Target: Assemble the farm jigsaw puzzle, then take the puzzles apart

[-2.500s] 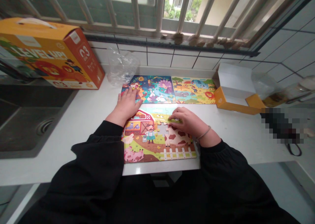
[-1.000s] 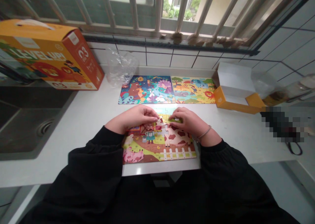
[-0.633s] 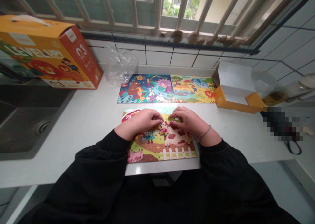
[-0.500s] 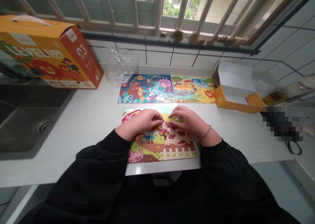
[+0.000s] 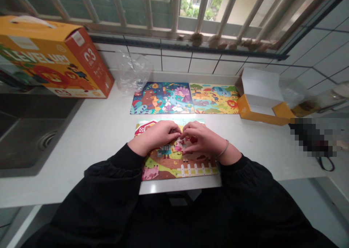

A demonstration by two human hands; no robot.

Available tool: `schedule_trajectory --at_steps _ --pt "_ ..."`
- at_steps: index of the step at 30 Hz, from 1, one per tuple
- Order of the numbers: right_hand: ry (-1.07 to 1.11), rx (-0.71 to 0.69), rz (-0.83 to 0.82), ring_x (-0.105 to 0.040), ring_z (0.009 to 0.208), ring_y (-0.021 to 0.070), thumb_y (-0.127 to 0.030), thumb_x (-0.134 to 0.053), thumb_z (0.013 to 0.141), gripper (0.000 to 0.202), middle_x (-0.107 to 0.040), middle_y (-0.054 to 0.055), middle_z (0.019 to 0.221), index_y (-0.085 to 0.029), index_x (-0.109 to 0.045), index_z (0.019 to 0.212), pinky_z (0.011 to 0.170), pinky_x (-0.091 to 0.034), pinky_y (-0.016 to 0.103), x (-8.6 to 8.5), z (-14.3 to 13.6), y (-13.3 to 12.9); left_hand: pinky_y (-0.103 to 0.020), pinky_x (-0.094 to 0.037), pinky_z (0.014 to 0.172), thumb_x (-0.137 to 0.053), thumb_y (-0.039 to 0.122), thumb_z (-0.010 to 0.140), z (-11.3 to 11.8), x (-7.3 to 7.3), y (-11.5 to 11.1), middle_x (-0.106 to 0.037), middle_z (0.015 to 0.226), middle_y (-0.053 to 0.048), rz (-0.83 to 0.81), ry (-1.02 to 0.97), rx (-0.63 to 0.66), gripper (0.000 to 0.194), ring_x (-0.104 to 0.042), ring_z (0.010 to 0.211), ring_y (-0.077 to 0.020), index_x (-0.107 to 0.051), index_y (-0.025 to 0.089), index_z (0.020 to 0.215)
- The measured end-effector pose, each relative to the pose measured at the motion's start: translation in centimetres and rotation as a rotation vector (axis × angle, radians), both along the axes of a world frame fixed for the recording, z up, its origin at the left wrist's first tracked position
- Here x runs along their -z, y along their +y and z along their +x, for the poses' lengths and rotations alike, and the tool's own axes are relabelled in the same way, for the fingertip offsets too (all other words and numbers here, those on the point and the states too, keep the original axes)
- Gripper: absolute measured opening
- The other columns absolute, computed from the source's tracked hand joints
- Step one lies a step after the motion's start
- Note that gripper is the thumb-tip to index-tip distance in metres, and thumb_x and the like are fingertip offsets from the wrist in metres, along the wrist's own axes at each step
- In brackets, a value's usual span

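Observation:
A farm jigsaw puzzle (image 5: 163, 170) lies on the counter before me, with a red barn, a brown-spotted cow and a white fence. Both hands meet over its middle at a puzzle piece with the cow's face (image 5: 179, 145). My left hand (image 5: 165, 132) is closed, thumb and fingertips pinched together at the piece's upper left edge. My right hand (image 5: 201, 139) curls around the same piece from the right, index finger above and thumb below. The fingers hide part of the piece and the cow's body. Whether the piece lies flat I cannot tell.
Behind lie two joined picture puzzles, a dark forest one (image 5: 163, 99) and a yellow savanna one (image 5: 215, 99). An orange carton (image 5: 89, 66) and crumpled clear plastic (image 5: 133, 73) stand left, beside a sink (image 5: 24, 139). An opened orange box (image 5: 264, 112) sits right.
My right hand has moved left and slightly down, its fingers now around the cow-face piece. The piece has shifted slightly left. My left hand stays in place.

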State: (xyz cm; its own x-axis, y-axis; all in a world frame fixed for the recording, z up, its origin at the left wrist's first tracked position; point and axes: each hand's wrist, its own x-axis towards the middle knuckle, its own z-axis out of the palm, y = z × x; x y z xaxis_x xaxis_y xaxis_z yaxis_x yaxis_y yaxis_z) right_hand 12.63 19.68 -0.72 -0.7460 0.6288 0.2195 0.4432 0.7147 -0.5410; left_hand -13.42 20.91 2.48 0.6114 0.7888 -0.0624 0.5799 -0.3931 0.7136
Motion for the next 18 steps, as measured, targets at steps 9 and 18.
schedule_trajectory --at_steps 9,18 --pt "-0.118 -0.002 0.052 -0.062 0.11 0.0314 -0.057 -0.101 0.083 0.059 -0.072 0.011 0.124 -0.024 -0.077 0.126 0.098 -0.048 0.046 -0.2 -1.9 -0.8 -0.032 -0.041 0.068 -0.068 0.031 0.097 -0.8 1.1 1.5 -0.075 0.079 -0.003 0.052 0.044 -0.194 0.018 -0.064 0.072 -0.0195 -0.079 0.019 0.09" --pt "-0.077 0.009 0.045 -0.063 0.106 0.0292 -0.049 -0.097 0.089 0.047 -0.071 0.01 0.122 -0.025 -0.075 0.123 0.096 -0.05 0.044 0.0 -1.4 -0.7 -0.031 -0.041 0.065 -0.068 0.029 0.095 -0.9 1.2 1.2 -0.074 0.078 -0.002 -0.005 0.022 -0.159 0.013 -0.065 0.07 -0.0192 -0.079 0.021 0.095"
